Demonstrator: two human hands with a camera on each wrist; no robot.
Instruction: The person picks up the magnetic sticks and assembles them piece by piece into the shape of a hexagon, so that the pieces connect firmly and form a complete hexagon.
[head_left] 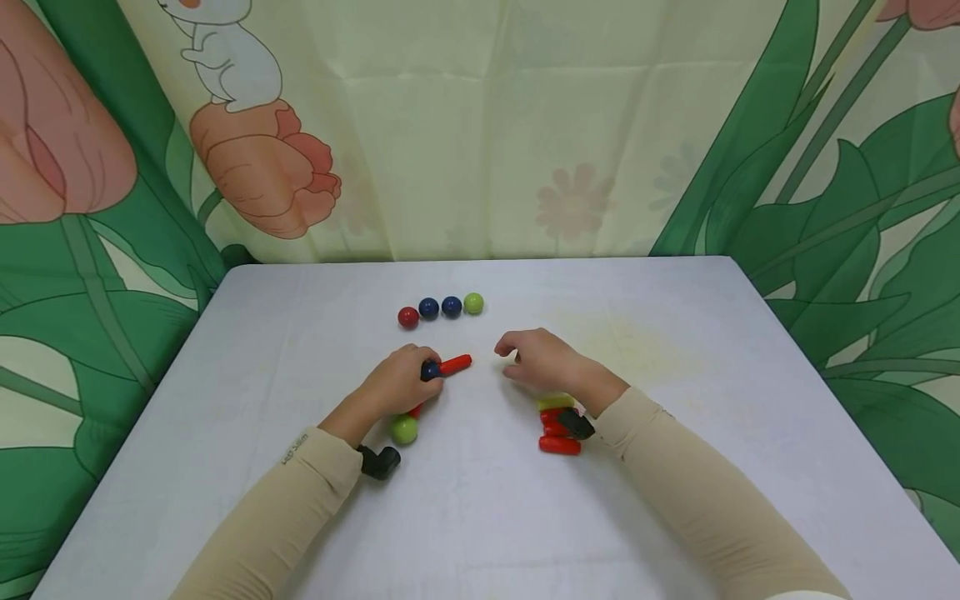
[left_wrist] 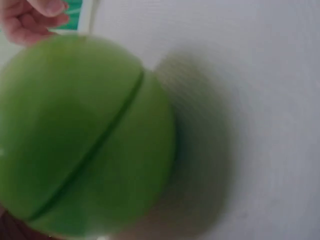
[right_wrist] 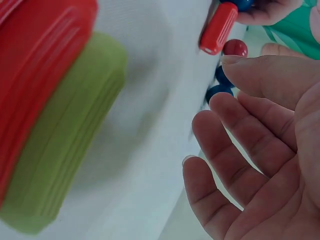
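My left hand (head_left: 405, 379) grips the blue ball (head_left: 431, 370) of what looks like a toy maraca. Its ribbed red handle (head_left: 455, 364) points right, past the fingers. Below that hand lies a green ball (head_left: 403, 430) with a bit of red handle showing beside it; this ball, with a dark seam, fills much of the left wrist view. My right hand (head_left: 542, 358) hovers to the right of the held maraca, apart from it. In the right wrist view its fingers (right_wrist: 220, 145) are loosely bent around nothing. Beneath the right wrist are red handles (head_left: 559, 446) and a yellow-green handle (head_left: 556, 402).
Farther back on the white table (head_left: 300, 317) stand a red ball (head_left: 408, 317), two blue balls (head_left: 452, 307) and a green ball (head_left: 473, 303) in a row. A printed curtain (head_left: 450, 167) hangs behind the table's far edge.
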